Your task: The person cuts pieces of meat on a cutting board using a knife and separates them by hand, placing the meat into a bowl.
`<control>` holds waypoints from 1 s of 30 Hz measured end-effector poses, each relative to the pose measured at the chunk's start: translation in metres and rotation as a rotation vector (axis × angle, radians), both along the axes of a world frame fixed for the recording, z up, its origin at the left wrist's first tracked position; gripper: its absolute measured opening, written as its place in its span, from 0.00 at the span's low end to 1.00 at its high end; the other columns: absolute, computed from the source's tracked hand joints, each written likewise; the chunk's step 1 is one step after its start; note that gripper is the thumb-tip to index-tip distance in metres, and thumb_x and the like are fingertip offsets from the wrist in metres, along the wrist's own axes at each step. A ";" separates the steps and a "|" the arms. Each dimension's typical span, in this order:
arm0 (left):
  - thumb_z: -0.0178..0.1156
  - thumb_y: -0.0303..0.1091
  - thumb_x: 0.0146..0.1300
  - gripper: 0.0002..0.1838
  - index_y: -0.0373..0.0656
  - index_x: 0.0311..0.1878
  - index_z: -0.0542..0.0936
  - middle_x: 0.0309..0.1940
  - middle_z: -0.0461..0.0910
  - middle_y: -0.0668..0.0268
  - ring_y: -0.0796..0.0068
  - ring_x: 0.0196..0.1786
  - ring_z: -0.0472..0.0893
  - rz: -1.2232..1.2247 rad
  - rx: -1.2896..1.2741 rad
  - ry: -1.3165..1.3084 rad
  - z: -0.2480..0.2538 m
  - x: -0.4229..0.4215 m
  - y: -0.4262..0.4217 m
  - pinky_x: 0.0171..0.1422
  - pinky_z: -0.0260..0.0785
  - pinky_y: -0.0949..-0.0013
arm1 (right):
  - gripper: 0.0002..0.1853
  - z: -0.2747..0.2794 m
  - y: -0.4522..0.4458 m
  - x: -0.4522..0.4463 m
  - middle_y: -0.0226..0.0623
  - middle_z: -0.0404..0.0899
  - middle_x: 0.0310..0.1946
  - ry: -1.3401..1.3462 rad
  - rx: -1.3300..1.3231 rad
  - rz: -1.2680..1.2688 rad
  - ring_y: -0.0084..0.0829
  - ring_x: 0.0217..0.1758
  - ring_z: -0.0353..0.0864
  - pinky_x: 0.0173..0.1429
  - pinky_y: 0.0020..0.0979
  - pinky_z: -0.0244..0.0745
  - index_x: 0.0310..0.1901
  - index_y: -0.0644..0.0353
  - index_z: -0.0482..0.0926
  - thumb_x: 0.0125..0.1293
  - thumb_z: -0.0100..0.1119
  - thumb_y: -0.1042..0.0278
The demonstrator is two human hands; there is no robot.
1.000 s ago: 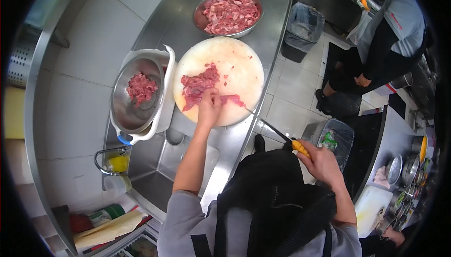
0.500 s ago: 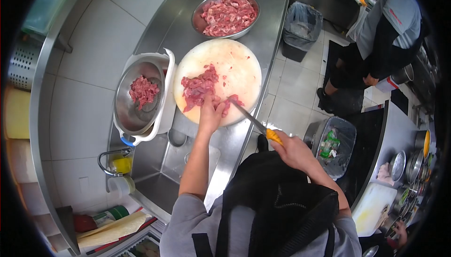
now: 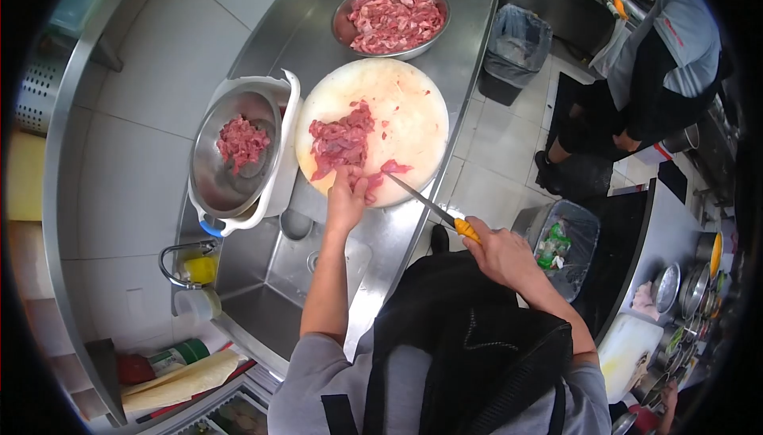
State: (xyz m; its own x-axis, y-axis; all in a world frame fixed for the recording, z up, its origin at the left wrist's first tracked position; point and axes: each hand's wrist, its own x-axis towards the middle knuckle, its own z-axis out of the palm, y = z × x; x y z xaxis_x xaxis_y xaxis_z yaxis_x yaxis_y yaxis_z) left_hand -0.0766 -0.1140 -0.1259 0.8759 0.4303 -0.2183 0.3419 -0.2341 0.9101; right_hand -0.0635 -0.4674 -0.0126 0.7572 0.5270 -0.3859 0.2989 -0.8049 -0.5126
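From my distant place I see the cutting of meat at a middle stage, as I judge it. On the round cutting board [image 3: 417, 129], which lies on the steel desk [image 3: 306, 10], a meat pile [image 3: 343, 137] occupies the side toward the white basin [image 3: 284, 161]. My left hand [image 3: 346, 201] is at the near edge of this pile, its fingers narrow and pinching a piece of meat [image 3: 373, 185]. My right hand [image 3: 502, 256] is closed around the yellow handle of the knife [image 3: 425, 202], whose tip is at a small strip of meat [image 3: 395, 166], to the right of the pinched piece. This strip seems already separated, though I cannot tell for sure. The pile on the board is, I think, the portion left to work through. More meat fills the large bowl [image 3: 342, 32] beyond the board, and a smaller heap [image 3: 242, 144] is in the steel bowl [image 3: 208, 166] set in the basin. Which bowl has finished pieces and which has waiting ones, I cannot say.
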 end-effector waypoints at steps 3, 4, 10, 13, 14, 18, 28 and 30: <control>0.61 0.23 0.82 0.09 0.36 0.60 0.76 0.42 0.88 0.56 0.67 0.38 0.91 0.002 0.075 -0.013 -0.003 0.002 -0.001 0.41 0.85 0.65 | 0.24 0.000 -0.009 0.004 0.61 0.90 0.35 -0.004 0.078 -0.005 0.69 0.44 0.90 0.53 0.63 0.85 0.73 0.53 0.76 0.84 0.60 0.52; 0.63 0.24 0.80 0.10 0.36 0.59 0.78 0.43 0.88 0.54 0.61 0.40 0.91 -0.065 0.266 -0.122 -0.005 0.004 -0.002 0.43 0.86 0.61 | 0.25 0.007 -0.014 0.005 0.61 0.90 0.35 0.021 0.121 -0.074 0.69 0.44 0.90 0.54 0.63 0.84 0.75 0.53 0.76 0.84 0.60 0.52; 0.67 0.28 0.70 0.12 0.35 0.54 0.83 0.45 0.86 0.49 0.40 0.47 0.90 -0.317 0.952 -0.315 -0.014 0.050 -0.035 0.52 0.85 0.45 | 0.26 0.006 -0.029 0.014 0.63 0.90 0.38 0.013 0.174 -0.218 0.69 0.47 0.90 0.55 0.61 0.84 0.75 0.54 0.78 0.83 0.62 0.51; 0.66 0.29 0.70 0.11 0.35 0.51 0.83 0.45 0.86 0.49 0.38 0.48 0.89 -0.318 0.915 -0.146 -0.018 0.073 -0.020 0.53 0.84 0.40 | 0.26 0.003 -0.028 0.010 0.64 0.90 0.39 -0.017 0.237 -0.225 0.68 0.47 0.90 0.54 0.59 0.84 0.74 0.55 0.79 0.83 0.63 0.53; 0.65 0.29 0.70 0.09 0.34 0.49 0.83 0.46 0.87 0.48 0.38 0.50 0.88 -0.324 0.842 -0.112 -0.015 0.080 -0.014 0.54 0.83 0.38 | 0.25 0.004 -0.028 0.008 0.64 0.90 0.39 0.000 0.245 -0.247 0.68 0.46 0.90 0.54 0.58 0.84 0.74 0.56 0.79 0.83 0.64 0.53; 0.63 0.26 0.74 0.09 0.37 0.51 0.90 0.45 0.89 0.50 0.43 0.48 0.88 0.106 0.961 -0.385 0.059 0.081 0.064 0.55 0.81 0.46 | 0.25 0.005 -0.030 0.010 0.63 0.90 0.38 0.049 0.273 -0.337 0.67 0.45 0.91 0.53 0.56 0.85 0.74 0.56 0.80 0.83 0.64 0.54; 0.69 0.24 0.65 0.21 0.42 0.62 0.88 0.56 0.88 0.49 0.44 0.61 0.87 -0.413 0.919 -0.315 0.033 0.130 0.082 0.71 0.78 0.50 | 0.24 0.003 -0.014 0.021 0.63 0.89 0.38 0.021 0.307 -0.285 0.66 0.46 0.91 0.51 0.54 0.85 0.74 0.55 0.80 0.83 0.65 0.56; 0.70 0.26 0.69 0.15 0.42 0.58 0.90 0.51 0.91 0.49 0.46 0.57 0.89 -0.451 0.850 -0.322 0.013 0.140 0.070 0.67 0.80 0.53 | 0.24 0.005 -0.013 0.023 0.64 0.89 0.39 0.002 0.322 -0.271 0.66 0.46 0.90 0.52 0.55 0.85 0.74 0.55 0.80 0.82 0.66 0.56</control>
